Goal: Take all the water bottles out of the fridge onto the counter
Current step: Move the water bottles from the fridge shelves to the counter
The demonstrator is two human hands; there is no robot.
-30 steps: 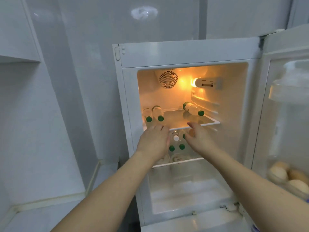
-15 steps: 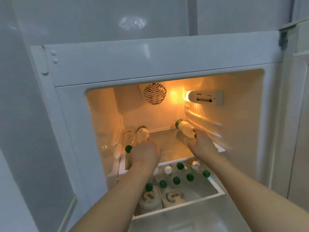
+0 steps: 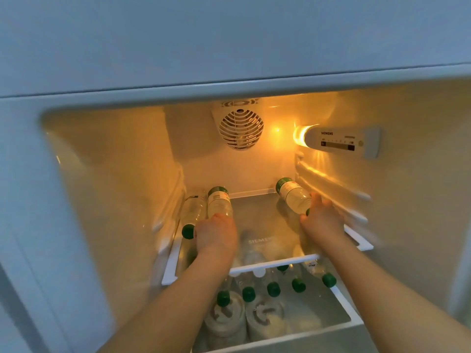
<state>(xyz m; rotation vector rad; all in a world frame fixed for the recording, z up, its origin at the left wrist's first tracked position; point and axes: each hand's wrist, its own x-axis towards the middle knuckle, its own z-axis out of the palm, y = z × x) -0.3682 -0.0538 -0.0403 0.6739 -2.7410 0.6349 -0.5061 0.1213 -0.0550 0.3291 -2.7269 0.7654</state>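
Both hands have reached deeper: left hand point(image 3: 216, 235) grips one shelf bottle point(image 3: 219, 202), right hand point(image 3: 321, 220) another point(image 3: 293, 196) at 2 o'clock. None out yet; many remain below.

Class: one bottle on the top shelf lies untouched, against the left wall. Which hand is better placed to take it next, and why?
The left hand: it grips the bottle lying right beside the untouched bottle. The right hand holds another bottle across the shelf.
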